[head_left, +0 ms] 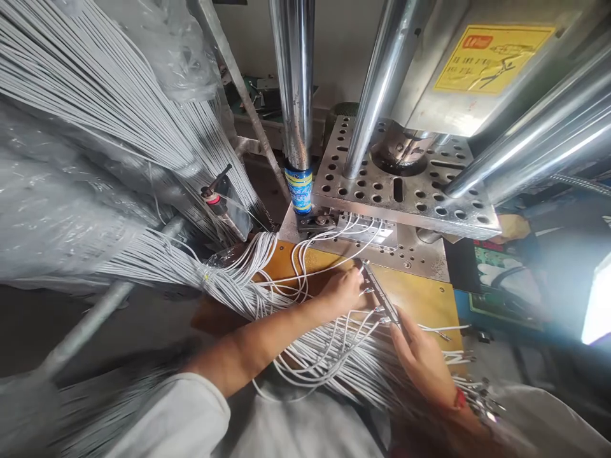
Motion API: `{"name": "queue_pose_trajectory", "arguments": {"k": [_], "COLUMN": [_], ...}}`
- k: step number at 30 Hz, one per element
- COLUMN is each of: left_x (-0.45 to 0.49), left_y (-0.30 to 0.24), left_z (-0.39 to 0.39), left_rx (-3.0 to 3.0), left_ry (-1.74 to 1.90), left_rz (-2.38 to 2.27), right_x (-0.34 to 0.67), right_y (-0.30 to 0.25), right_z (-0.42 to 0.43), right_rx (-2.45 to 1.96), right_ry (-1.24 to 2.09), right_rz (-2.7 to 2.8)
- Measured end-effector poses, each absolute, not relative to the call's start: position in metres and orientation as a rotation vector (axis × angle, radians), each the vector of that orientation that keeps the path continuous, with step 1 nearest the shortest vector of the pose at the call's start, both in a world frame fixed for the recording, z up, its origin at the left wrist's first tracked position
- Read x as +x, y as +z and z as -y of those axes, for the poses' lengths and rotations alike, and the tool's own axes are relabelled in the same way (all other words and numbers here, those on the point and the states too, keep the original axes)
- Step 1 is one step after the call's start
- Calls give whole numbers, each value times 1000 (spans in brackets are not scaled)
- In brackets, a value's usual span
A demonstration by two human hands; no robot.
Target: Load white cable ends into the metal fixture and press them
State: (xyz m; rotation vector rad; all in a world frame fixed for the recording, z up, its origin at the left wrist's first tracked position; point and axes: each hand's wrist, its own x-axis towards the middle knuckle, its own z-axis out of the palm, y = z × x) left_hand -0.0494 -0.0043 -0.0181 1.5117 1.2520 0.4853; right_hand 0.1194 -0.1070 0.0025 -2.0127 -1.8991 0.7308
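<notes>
My left hand [344,290] is closed, its fingertips pinching the far end of a thin metal strip [378,294] that has several white cables plugged into it. My right hand [422,361] grips the strip's near end with thumb and fingers. The strip lies tilted above a yellow-brown work plate [420,299]. White cables [329,346] fan out from the strip toward my body and cross under both hands.
A press stands behind the plate, with a perforated steel platen [396,191], shiny guide columns [294,83] and a yellow warning label [491,57]. Thick bundles of white cables [95,89] in plastic wrap fill the left. A mould block [363,229] holds more cable ends.
</notes>
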Motion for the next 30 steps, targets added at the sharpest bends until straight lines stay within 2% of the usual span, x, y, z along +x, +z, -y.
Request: {"name": "queue_pose_trajectory", "arguments": {"k": [5, 12, 21, 30], "left_x": [-64, -56, -50, -39], "left_y": [-16, 5, -31, -20], "left_z": [2, 1, -5, -7], "left_rx": [1621, 953, 1151, 1071], "left_ry": [756, 583, 414, 432], "left_rz": [-1300, -1118, -1233, -1328], "right_x": [127, 128, 134, 130], "right_y": [0, -5, -12, -10], "right_z": [110, 109, 112, 110], "right_rx": [-2018, -2059, -1990, -2018], "right_ry": [737, 733, 719, 688], "right_rz": [1913, 1924, 1927, 1954]}}
